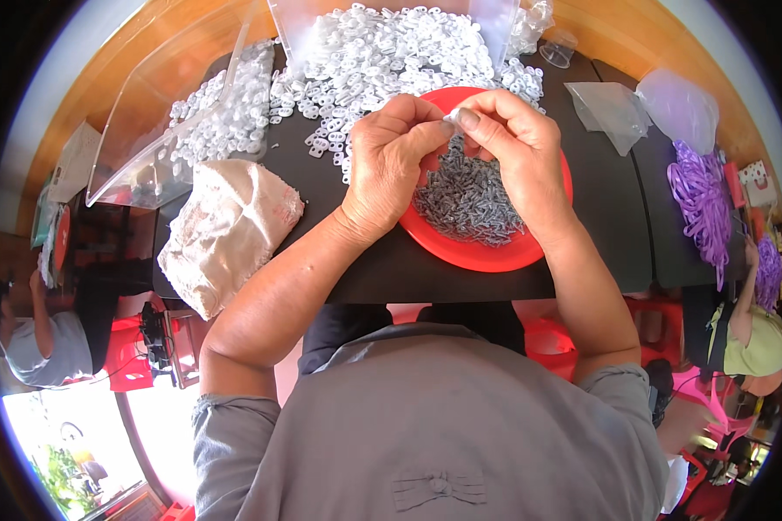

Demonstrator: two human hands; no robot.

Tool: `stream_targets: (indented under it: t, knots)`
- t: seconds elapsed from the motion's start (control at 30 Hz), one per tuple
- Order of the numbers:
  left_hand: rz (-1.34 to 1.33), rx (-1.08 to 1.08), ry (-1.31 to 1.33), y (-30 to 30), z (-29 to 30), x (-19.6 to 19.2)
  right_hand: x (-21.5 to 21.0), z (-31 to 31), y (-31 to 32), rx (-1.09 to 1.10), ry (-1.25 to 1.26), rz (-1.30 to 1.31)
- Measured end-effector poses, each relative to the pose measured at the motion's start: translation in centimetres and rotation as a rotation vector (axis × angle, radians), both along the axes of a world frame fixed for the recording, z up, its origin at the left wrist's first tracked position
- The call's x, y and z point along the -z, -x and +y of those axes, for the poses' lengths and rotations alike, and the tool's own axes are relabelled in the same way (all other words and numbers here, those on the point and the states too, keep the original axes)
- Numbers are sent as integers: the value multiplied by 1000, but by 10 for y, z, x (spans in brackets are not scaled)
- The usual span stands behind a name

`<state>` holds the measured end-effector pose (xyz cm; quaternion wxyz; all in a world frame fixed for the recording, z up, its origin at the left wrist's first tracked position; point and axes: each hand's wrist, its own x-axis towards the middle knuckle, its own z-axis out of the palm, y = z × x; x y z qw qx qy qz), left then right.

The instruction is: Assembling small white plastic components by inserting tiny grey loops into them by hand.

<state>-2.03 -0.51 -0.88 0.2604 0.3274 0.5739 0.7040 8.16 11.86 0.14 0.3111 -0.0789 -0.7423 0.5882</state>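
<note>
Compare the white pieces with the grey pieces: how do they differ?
The white pieces are pale and translucent; the grey pieces are dark and look metallic. The white pieces spread loose across the black table and spill from a clear bin; the grey pieces sit heaped in the red dish. Both are heaps of many small parts.

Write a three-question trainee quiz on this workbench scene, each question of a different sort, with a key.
1. True or false: the red plate holds small grey metal parts.
2. Multiple choice: what lies left of the left hand? A) purple straps B) a folded cloth C) a clear cup
3. Fill in: both hands, the right hand included, pinch one small white piece above the ____.

Key: 1 true. 2 B, the cloth; the purple straps lie far right. 3 plate. The white rings are heaped behind the hands.
</note>
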Motion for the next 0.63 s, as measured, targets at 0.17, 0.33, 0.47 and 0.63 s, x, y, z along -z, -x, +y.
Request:
stream_targets:
  t: [0.17, 0.33, 0.47, 0.63]
  knots:
    - [34, -13, 31, -4, 2, -1, 3, 4, -2, -2, -35, -31]
    - [127, -34, 21, -2, 1, 7, 11, -2, -1, 50, -91, -74]
    - [199, -37, -29, -2, 0, 5, 8, -2, -4, 39, -118, -40]
    - [190, -23, -55, -1, -3, 6, 2, -6, -4, 25, -129, -24]
